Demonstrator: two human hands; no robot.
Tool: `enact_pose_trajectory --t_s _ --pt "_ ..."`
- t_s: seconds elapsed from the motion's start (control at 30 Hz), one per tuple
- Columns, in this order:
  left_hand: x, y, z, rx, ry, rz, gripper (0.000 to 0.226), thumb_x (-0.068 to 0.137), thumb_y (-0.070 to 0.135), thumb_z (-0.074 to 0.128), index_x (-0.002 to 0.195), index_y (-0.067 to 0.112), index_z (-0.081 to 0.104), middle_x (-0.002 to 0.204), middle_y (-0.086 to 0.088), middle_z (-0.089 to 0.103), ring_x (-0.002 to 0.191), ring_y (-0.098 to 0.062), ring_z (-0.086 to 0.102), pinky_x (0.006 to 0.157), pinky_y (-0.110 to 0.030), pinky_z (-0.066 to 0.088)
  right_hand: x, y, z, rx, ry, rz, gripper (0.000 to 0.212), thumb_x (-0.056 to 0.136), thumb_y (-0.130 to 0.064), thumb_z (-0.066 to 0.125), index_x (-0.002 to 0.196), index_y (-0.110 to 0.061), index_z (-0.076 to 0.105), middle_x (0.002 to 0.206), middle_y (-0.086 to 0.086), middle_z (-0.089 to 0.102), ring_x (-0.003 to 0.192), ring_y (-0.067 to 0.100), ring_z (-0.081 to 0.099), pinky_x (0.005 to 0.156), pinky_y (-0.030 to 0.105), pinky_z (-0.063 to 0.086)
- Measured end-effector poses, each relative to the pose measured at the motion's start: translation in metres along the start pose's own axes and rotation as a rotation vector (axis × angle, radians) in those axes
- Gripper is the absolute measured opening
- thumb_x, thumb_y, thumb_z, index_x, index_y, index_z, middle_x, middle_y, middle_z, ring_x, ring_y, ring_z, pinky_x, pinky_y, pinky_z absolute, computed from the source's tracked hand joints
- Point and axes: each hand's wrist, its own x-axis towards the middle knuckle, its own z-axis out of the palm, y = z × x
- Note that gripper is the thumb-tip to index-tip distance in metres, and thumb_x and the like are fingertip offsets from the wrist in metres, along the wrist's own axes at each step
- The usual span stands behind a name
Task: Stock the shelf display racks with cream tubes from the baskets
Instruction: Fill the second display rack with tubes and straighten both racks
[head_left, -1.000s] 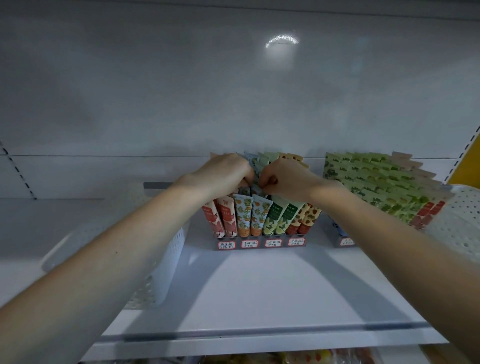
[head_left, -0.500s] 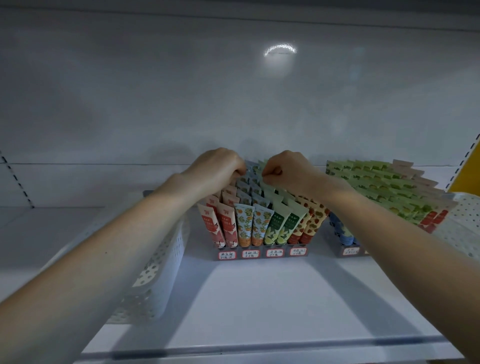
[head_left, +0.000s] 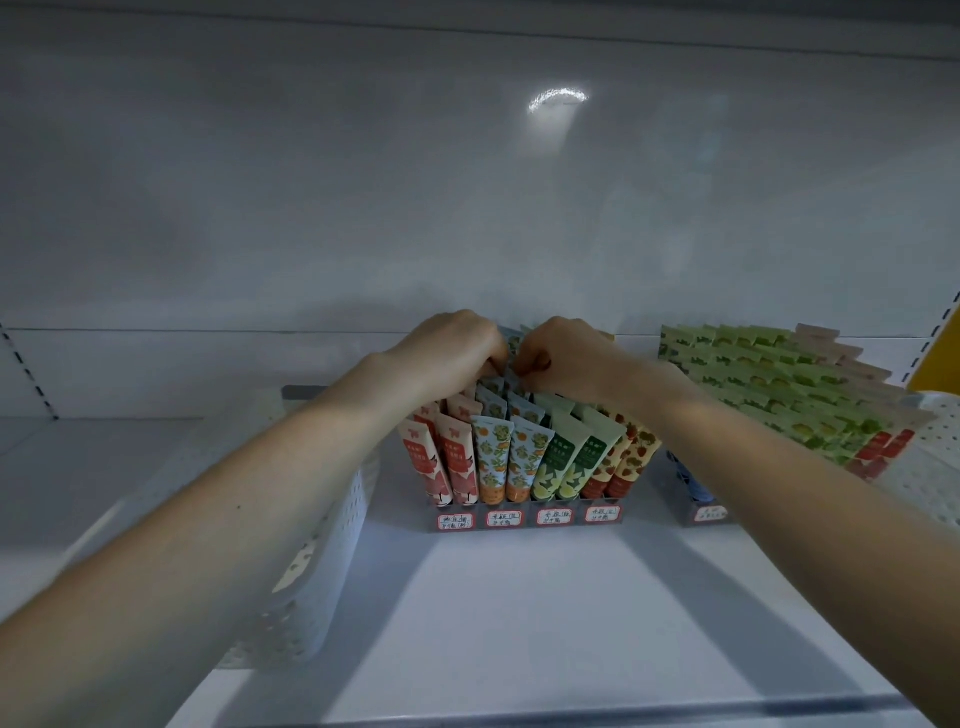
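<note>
A grey display rack (head_left: 524, 518) stands on the white shelf (head_left: 519, 623), packed with rows of cream tubes (head_left: 519, 457) in red, blue-orange, green and strawberry prints. My left hand (head_left: 447, 348) and my right hand (head_left: 561, 353) meet over the back rows, fingers curled. Both pinch the top edges of blue patterned tubes (head_left: 511, 345) near the rear of the rack. The fingertips are mostly hidden behind the knuckles.
A white perforated basket (head_left: 317, 571) sits left of the rack, under my left forearm. A second rack (head_left: 709, 514) of green and red tubes (head_left: 779, 395) stands to the right, with another white basket (head_left: 935, 452) at the far right edge. The back wall is close behind.
The view has dropped, so the racks sit lower and more front rows show. Both hands stay together at the back rows, now slightly further back.
</note>
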Motion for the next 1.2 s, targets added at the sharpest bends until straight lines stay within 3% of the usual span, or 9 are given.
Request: enact_pose_trajectory --t_s 0.17,0.33,0.5,0.7,0.87,1.2 --pt "-0.001 0.001 0.0 -0.014 0.006 -0.002 0.023 0.086 0.001 0.055 0.093 0.014 0.072 0.09 -0.011 0.067 0.079 -0.028 0.063 0.072 -0.044 0.052 -0.001 0.0 0.002 -0.021 0.017 -0.005 0.018 0.087 -0.01 0.057 0.099 -0.01 0.069 0.102 0.004 0.065 0.088 0.018 0.059 0.056 0.01 0.035" --pt "-0.002 0.001 -0.004 -0.03 0.013 -0.008 0.024 0.088 0.001 0.052 0.09 0.014 0.072 0.084 -0.009 0.066 0.076 -0.027 0.062 0.071 -0.044 0.051 -0.001 0.002 0.0 0.0 -0.008 -0.015 0.017 0.087 -0.011 0.058 0.1 -0.009 0.069 0.096 -0.001 0.061 0.081 0.013 0.053 0.056 0.01 0.036" --pt "0.004 -0.007 -0.026 -0.069 0.152 -0.062 0.022 0.092 0.004 0.05 0.103 0.006 0.069 0.103 -0.011 0.065 0.097 -0.027 0.058 0.084 -0.038 0.047 0.007 0.005 -0.018 0.059 0.112 0.015 0.02 0.09 -0.015 0.056 0.1 -0.003 0.069 0.105 0.008 0.065 0.096 0.02 0.06 0.08 0.024 0.045" --pt "0.014 -0.012 -0.013 -0.026 0.068 -0.062 0.023 0.088 0.001 0.054 0.099 0.012 0.071 0.097 -0.01 0.066 0.09 -0.028 0.06 0.082 -0.041 0.05 0.021 0.004 -0.013 0.045 0.077 0.033 0.02 0.089 -0.015 0.057 0.1 -0.004 0.069 0.106 0.009 0.066 0.096 0.02 0.06 0.075 0.023 0.043" --pt "0.016 -0.009 -0.008 -0.055 0.002 -0.08 0.028 0.088 0.001 0.052 0.099 0.018 0.072 0.098 -0.007 0.067 0.086 -0.026 0.063 0.078 -0.039 0.052 0.029 -0.002 -0.001 0.011 0.034 0.034 0.019 0.087 -0.015 0.06 0.1 -0.006 0.069 0.103 0.012 0.067 0.095 0.026 0.061 0.075 0.03 0.046" --pt "0.016 -0.012 -0.003 -0.055 0.039 -0.065 0.029 0.088 -0.001 0.054 0.102 0.017 0.072 0.096 -0.007 0.066 0.083 -0.026 0.062 0.072 -0.035 0.05 0.031 0.001 0.002 0.014 0.054 0.016 0.017 0.087 -0.009 0.057 0.097 -0.004 0.07 0.102 0.012 0.067 0.094 0.026 0.062 0.072 0.025 0.044"
